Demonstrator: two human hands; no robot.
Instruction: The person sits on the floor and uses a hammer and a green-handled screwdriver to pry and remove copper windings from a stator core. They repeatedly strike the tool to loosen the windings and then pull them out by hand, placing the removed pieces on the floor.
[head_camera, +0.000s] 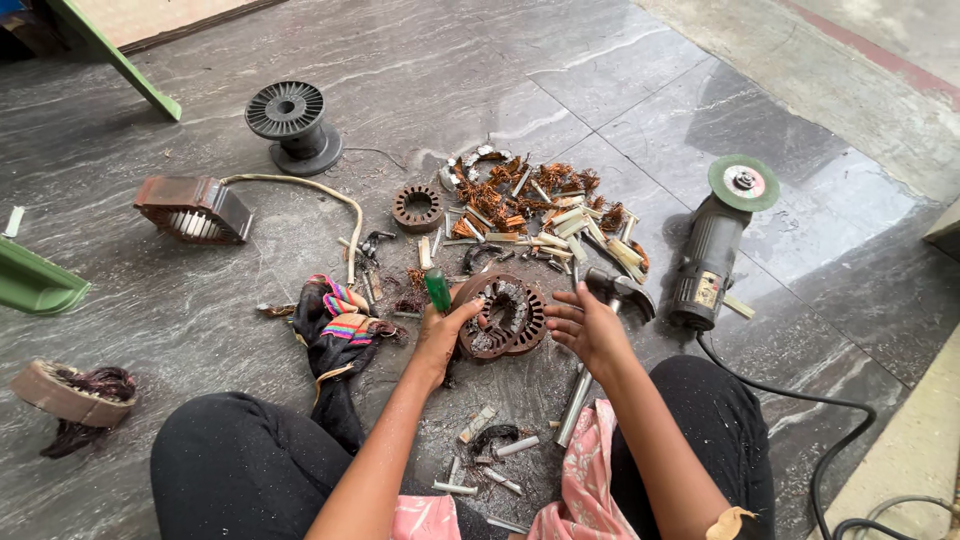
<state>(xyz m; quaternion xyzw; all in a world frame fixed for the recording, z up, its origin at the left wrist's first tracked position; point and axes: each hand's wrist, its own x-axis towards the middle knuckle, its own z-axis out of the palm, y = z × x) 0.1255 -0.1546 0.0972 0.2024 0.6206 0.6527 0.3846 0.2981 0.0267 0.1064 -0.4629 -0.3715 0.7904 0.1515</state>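
My left hand (440, 335) hides the screwdriver (437, 289) blade; my right hand (585, 325) covers part of the hammer (600, 330) handle.

Rusty laminated-metal stator (503, 317), glossy green plastic screwdriver handle (437, 289), coppery wire scraps (500, 195), polished grey marble floor (560, 90).

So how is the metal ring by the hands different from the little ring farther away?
The big stator ring sits tilted between the left hand and right hand; the small stator ring lies flat on the floor, untouched. The big one is wider and greyer with dusty patches; the small one is rusty brown. Both are round with slotted insides and open middles.
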